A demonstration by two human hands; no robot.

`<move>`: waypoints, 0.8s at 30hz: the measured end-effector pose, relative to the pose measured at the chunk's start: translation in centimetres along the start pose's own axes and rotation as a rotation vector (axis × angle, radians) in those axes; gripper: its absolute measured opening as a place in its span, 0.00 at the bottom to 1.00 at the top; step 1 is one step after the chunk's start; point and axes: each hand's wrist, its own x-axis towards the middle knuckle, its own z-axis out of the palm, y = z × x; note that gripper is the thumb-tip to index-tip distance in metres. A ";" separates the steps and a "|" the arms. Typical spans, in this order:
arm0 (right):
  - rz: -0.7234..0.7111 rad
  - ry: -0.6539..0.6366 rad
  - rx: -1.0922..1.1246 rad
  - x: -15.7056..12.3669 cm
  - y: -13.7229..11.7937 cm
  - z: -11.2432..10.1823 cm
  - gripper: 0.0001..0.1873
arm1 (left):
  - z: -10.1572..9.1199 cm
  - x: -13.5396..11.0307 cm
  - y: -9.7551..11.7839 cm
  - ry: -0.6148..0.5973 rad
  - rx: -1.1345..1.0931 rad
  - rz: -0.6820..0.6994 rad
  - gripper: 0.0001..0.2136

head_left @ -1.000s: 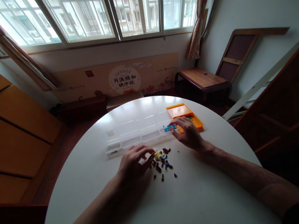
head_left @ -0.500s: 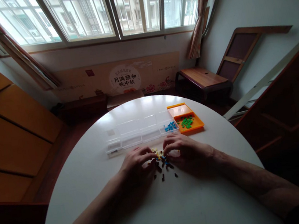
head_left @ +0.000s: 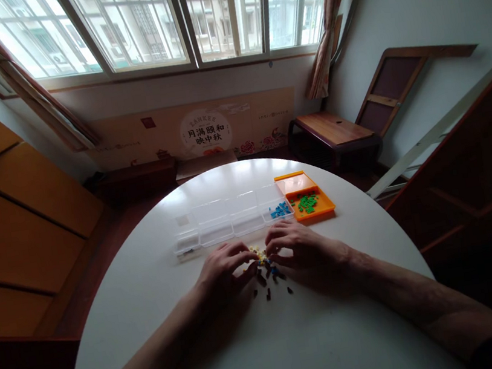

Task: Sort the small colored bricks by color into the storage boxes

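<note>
A small heap of tiny building bricks point(head_left: 260, 258), yellow, blue and dark, lies on the white table between my hands. My left hand point(head_left: 225, 268) rests at the heap's left side, its thumb and index finger bent and slightly apart at the bricks. From the right, my right hand point(head_left: 301, 246) reaches in with curved fingers, their tips touching the heap's edge. I see no brick held in either hand, though the fingertips are small and dim. Several dark bricks point(head_left: 269, 294) are scattered on the near side of the heap.
Behind the hands stands an open clear compartment box point(head_left: 216, 232), with blue bricks point(head_left: 280, 209) in its right compartment. Beside it, an open orange box point(head_left: 328, 206) holds green bricks point(head_left: 308, 203). The round white table point(head_left: 269, 352) has a curved edge; a wooden chair point(head_left: 334, 129) stands beyond it.
My right hand has shifted slightly left, and its thumb and index finger have parted a little at the heap. My left hand is almost unmoved. The view has tilted slightly.
</note>
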 end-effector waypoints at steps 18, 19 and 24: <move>0.020 0.063 0.045 0.2 0.4 0.4 0.07 | -0.1 0.1 0.2 0.006 0.040 0.020 0.06; 0.028 0.077 0.059 0.2 0.4 0.4 0.07 | -0.1 0.1 0.2 0.008 0.045 0.020 0.06; 0.063 0.125 0.121 0.4 -0.2 0.2 0.07 | 0.1 -0.2 0.0 0.014 0.047 0.015 0.05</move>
